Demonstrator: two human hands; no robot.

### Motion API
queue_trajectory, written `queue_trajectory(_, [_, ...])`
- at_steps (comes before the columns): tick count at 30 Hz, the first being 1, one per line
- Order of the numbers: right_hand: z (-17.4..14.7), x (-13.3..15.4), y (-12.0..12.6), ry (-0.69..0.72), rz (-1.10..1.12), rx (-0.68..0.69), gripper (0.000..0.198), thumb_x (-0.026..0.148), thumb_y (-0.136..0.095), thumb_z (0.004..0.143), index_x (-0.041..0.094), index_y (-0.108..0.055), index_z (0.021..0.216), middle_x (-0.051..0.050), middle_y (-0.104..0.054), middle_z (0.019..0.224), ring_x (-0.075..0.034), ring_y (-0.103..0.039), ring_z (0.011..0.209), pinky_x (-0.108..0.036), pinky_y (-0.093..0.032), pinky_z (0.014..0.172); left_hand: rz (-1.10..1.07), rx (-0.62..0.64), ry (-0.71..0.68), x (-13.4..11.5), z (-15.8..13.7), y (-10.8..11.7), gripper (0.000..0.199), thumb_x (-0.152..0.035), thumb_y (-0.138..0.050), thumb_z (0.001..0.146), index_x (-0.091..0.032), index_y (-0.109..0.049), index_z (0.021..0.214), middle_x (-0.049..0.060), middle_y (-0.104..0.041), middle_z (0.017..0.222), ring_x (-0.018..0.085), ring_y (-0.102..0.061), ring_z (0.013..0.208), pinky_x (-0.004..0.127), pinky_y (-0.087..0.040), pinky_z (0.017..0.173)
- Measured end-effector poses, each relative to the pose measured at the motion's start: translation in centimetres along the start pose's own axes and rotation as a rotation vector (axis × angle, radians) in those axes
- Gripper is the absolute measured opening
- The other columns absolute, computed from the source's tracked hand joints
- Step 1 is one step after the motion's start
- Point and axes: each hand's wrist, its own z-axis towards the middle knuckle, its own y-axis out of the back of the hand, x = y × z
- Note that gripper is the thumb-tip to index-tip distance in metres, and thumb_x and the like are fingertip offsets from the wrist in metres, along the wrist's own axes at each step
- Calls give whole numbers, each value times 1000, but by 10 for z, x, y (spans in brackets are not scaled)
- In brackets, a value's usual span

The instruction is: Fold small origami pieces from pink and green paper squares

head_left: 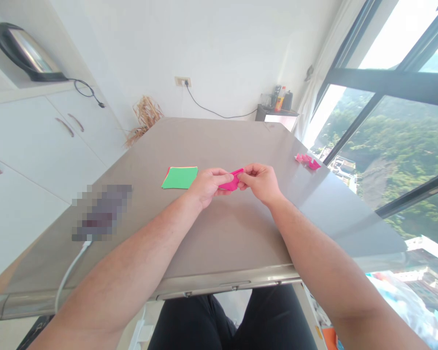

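Note:
A small piece of bright pink paper (232, 184), seemingly folded, is held between my two hands just above the grey table (219, 233). My left hand (210, 183) pinches its left side, thumb on top and fingers beneath. At its right upper edge, the thumb and fingertips of my right hand (260, 181) are closed on it. Part of the paper is hidden behind my fingers. Left of my left hand lies a stack of coloured paper (180, 178) with a green sheet on top and red edges peeking out.
Several folded pink paper pieces (308, 161) rest near the table's right edge by the window. A blurred-out device (104, 214) with a white cable (71, 272) lies at the left. Beyond the table stand dried stalks (146, 116) and a small cabinet with bottles (280, 99).

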Motion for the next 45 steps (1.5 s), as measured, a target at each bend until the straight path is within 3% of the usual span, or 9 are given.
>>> queue_trajectory(7, [2,-6,2,29,28,13,12,28,-73,73,17,-68,77,-2,-71,62,-15,-67,56,-30,-58,61,31,-25,-30,0,-1,-2,33,-39,-90,61,-15,-73,77,8,-74,79,19,-70,76,34,-58,72])
queue_trajectory(13, [0,-1,-1,37,79,19,14,26,-73,70,18,-69,81,-2,-73,71,-16,-69,63,-32,-61,65,106,-114,-138,-1,-3,-7,32,-40,-87,64,-14,-74,79,8,-75,79,20,-70,75,33,-59,70])
queue_trajectory(20, [1,-4,0,31,82,1,11,28,-70,75,17,-68,76,-3,-72,67,-15,-68,60,-32,-61,63,258,-117,-257,1,-5,-10,32,-46,-83,71,-16,-77,83,7,-76,80,18,-70,74,31,-58,69])
queue_trajectory(30, [2,-5,3,26,99,44,17,33,-75,74,17,-67,76,-3,-72,66,-15,-68,59,-31,-61,63,269,-67,-264,-1,-5,-4,38,-51,-84,69,-17,-77,83,6,-75,76,17,-68,68,29,-56,65])
queue_trajectory(45, [2,-4,6,24,153,72,24,39,-79,72,17,-69,76,-3,-73,66,-16,-69,60,-31,-61,62,305,-32,-282,-5,-4,1,28,-44,-80,72,-17,-76,78,5,-73,70,13,-62,60,26,-52,60])
